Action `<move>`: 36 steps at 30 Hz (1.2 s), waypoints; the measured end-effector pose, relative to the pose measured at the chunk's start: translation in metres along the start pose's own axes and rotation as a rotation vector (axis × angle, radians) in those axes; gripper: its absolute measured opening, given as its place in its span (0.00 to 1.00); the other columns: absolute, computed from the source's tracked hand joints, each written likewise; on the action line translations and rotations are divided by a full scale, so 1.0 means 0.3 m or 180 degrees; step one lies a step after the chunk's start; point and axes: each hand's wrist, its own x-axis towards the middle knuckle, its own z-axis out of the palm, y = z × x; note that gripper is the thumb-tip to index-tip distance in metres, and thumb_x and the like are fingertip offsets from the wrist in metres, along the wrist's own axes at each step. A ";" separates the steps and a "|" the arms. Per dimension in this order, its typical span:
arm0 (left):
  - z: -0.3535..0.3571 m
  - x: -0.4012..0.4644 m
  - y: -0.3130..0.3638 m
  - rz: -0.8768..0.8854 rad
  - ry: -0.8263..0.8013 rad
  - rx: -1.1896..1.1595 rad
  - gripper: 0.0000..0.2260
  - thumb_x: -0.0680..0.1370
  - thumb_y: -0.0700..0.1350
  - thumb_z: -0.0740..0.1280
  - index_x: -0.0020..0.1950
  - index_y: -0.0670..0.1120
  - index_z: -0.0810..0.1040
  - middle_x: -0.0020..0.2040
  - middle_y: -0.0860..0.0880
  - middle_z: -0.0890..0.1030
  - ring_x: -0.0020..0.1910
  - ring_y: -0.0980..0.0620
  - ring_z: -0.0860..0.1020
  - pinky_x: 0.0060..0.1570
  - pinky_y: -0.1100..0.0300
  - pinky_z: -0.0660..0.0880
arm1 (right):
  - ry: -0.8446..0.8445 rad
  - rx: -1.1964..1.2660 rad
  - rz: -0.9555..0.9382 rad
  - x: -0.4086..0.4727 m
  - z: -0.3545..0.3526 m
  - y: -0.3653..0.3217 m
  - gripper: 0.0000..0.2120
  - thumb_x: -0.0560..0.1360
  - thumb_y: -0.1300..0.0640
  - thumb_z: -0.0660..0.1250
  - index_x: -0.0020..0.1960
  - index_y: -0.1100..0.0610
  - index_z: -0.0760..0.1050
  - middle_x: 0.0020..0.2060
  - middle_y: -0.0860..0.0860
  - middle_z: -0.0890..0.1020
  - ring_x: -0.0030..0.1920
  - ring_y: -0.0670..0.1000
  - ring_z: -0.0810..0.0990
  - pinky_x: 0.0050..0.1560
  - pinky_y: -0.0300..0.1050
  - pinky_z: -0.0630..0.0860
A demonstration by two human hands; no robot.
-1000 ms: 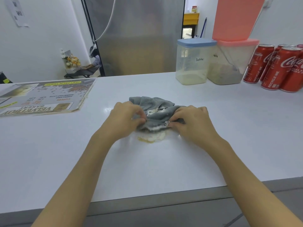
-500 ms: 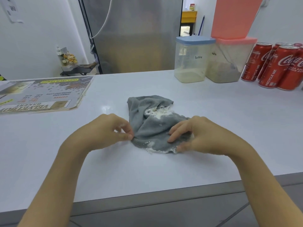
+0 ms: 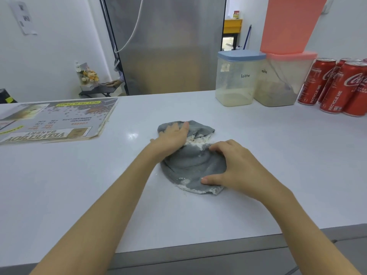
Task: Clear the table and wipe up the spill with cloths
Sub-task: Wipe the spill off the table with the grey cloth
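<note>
I have both hands on the grey cloth (image 3: 193, 161), which lies bunched in the middle of the white table (image 3: 278, 155), with pale, pasty spill residue (image 3: 195, 142) caught in its folds and along its near edge. My left hand (image 3: 172, 138) lies flat with straight fingers, pressing the far part of the cloth; my right hand (image 3: 236, 169) is cupped over the near right side, thumb pressed on the soiled hem and fingertips bent down onto the fabric, so it presses and half grips but does not lift. To do this step well, I judge I should fold the dirty edges inward so the mess stays wrapped inside, then wipe with a clean face toward myself in one steady pass. Pressing too flat would likely smear the paste thin across the surface. The latte container (image 3: 237, 78), the mocha container (image 3: 282, 80) and the cola cans (image 3: 335, 86) stand well apart at the far right, and the bakery menu (image 3: 53, 120) lies far left, so my wiping path is unobstructed.
</note>
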 end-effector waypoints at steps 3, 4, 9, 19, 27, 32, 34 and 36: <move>0.039 0.043 0.033 -0.0279 0.0226 0.0510 0.31 0.79 0.64 0.41 0.78 0.49 0.46 0.78 0.44 0.42 0.76 0.40 0.41 0.71 0.40 0.38 | 0.0109 -0.0381 0.0039 -0.012 0.015 -0.012 0.34 0.64 0.40 0.74 0.63 0.53 0.67 0.56 0.46 0.67 0.59 0.47 0.64 0.58 0.39 0.66; 0.047 0.053 0.042 -0.0276 0.0321 0.0499 0.31 0.79 0.64 0.41 0.78 0.50 0.47 0.78 0.44 0.40 0.75 0.38 0.39 0.71 0.40 0.37 | 0.0076 -0.0474 0.0114 -0.012 0.018 -0.009 0.33 0.64 0.38 0.73 0.62 0.54 0.69 0.54 0.47 0.67 0.58 0.48 0.63 0.57 0.40 0.66; 0.055 0.106 0.056 0.0181 0.0254 0.0227 0.27 0.79 0.62 0.41 0.74 0.56 0.59 0.77 0.50 0.52 0.75 0.40 0.39 0.72 0.40 0.39 | -0.0099 -0.0376 0.0362 0.016 0.018 0.026 0.24 0.68 0.38 0.70 0.54 0.54 0.74 0.41 0.44 0.64 0.50 0.50 0.66 0.45 0.42 0.65; 0.025 0.081 0.008 0.0718 -0.0668 -0.0350 0.28 0.68 0.76 0.49 0.54 0.62 0.76 0.65 0.55 0.73 0.67 0.53 0.68 0.69 0.46 0.60 | -0.0131 -0.0205 0.0001 0.147 0.003 0.059 0.14 0.72 0.51 0.71 0.55 0.56 0.79 0.50 0.52 0.77 0.51 0.50 0.72 0.51 0.45 0.70; 0.008 0.010 -0.037 0.1265 -0.0743 0.0157 0.22 0.73 0.62 0.67 0.63 0.58 0.69 0.62 0.57 0.72 0.62 0.58 0.70 0.65 0.55 0.67 | 0.0052 -0.0062 -0.0154 0.144 -0.003 0.074 0.12 0.71 0.54 0.72 0.50 0.60 0.78 0.45 0.52 0.79 0.47 0.52 0.74 0.47 0.43 0.69; -0.002 -0.045 -0.057 0.1360 -0.0859 0.0236 0.19 0.76 0.54 0.66 0.65 0.54 0.69 0.61 0.57 0.74 0.59 0.60 0.72 0.59 0.66 0.68 | 0.0362 -0.0665 -0.0331 0.176 -0.031 0.061 0.35 0.60 0.48 0.79 0.59 0.54 0.63 0.57 0.49 0.66 0.57 0.49 0.62 0.53 0.39 0.58; -0.015 -0.070 -0.065 0.1382 -0.0956 0.0228 0.17 0.77 0.52 0.66 0.65 0.54 0.69 0.59 0.58 0.75 0.56 0.64 0.73 0.52 0.74 0.68 | -0.0123 -0.0448 -0.0578 0.193 -0.042 0.052 0.45 0.60 0.51 0.80 0.70 0.52 0.58 0.68 0.48 0.60 0.69 0.47 0.56 0.63 0.37 0.55; -0.027 -0.088 -0.078 0.1417 -0.1015 0.0236 0.16 0.76 0.52 0.67 0.64 0.56 0.70 0.56 0.60 0.76 0.53 0.67 0.73 0.49 0.76 0.68 | -0.0779 0.0092 -0.0620 0.207 -0.039 0.038 0.51 0.62 0.56 0.80 0.74 0.49 0.51 0.73 0.46 0.57 0.74 0.45 0.54 0.71 0.39 0.55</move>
